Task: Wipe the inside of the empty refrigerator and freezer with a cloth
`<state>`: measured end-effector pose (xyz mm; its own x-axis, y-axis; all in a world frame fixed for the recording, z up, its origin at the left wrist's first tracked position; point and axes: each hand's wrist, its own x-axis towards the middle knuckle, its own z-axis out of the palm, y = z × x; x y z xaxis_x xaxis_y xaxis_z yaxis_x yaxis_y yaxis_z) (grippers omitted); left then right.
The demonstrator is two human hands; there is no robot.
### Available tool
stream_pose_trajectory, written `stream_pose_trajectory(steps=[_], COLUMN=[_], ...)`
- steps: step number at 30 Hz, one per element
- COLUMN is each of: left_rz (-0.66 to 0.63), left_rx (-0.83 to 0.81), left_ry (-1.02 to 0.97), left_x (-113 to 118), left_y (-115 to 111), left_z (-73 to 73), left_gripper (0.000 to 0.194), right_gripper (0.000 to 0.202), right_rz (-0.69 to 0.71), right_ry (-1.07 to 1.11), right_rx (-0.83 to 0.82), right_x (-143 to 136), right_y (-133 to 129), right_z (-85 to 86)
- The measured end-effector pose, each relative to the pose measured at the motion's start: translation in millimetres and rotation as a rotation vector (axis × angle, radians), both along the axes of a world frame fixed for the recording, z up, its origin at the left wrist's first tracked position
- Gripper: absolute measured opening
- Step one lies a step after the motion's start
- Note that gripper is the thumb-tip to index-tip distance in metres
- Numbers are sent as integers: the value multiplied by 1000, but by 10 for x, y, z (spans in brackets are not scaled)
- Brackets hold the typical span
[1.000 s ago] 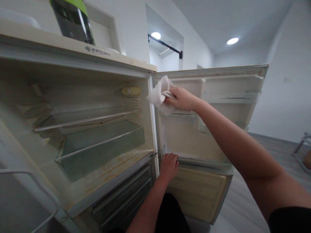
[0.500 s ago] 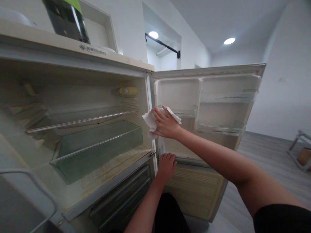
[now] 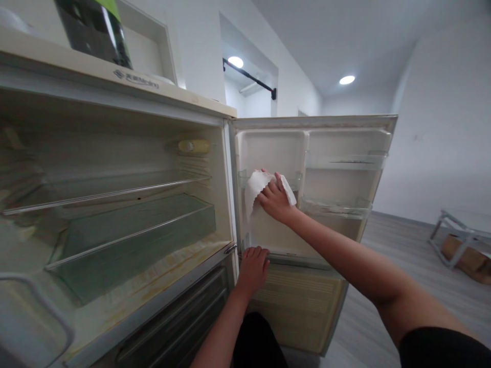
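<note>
My right hand [image 3: 276, 201] is closed on a white wipe [image 3: 256, 188], which hangs in folds over and beside the fingers. Hand and wipe are at a small clear shelf [image 3: 299, 180] on the inside of the open fridge door [image 3: 276, 148]. Lower down, my left hand [image 3: 253, 268] rests on the door's bottom ledge near the hinge, its fingers bent over the edge and nothing visible in them. The open fridge [image 3: 126, 148] on the left holds a glass shelf [image 3: 115, 188] and a greenish clear drawer [image 3: 153, 240] above a yellow-stained floor.
A dark container with a green band [image 3: 94, 33] stands on the fridge top. Below the upper door is a second, yellowed door panel [image 3: 299, 301], also open. To the right, a low table [image 3: 460, 225] has a brown cardboard box [image 3: 466, 255] beneath it.
My right hand has moved with the wipe from the door's hinge side farther onto its inner face. My left hand keeps its place on the ledge. The view has turned slightly right.
</note>
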<state>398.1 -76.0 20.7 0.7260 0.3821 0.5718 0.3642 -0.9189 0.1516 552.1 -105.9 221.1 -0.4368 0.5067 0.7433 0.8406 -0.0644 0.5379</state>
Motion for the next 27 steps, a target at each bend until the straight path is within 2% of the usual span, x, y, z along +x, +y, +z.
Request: stream_pose_trajectory(steps=[4,8,11,13,16,19,27], left_rz=[12,24,18,17,15,10,11], left_rx=[5,7,9,8,11,12,3], left_ry=[9,14,12,8,10,28,43], left_x=[6,-3,-9,-13,-26,-58,-86], left_y=[-9,-20,-27,-26,-9,17,42], left_z=[4,5,10,12,13,10,-15], left_gripper=[24,22,22,23,23,24,23], right_gripper=[36,33,35,36,39,41,41], right_rz=[-59,-176,-237,-223,-148,-133,-187], right_ry=[198,301,343,366,364,328,176], right_rx=[73,110,78,69,61,26,105], right_x=[-281,-581,-727,-778,-788,-738,-408], right_y=[14,120,291,411,518,497,77], right_z=[180,390,464,471,451,421,346])
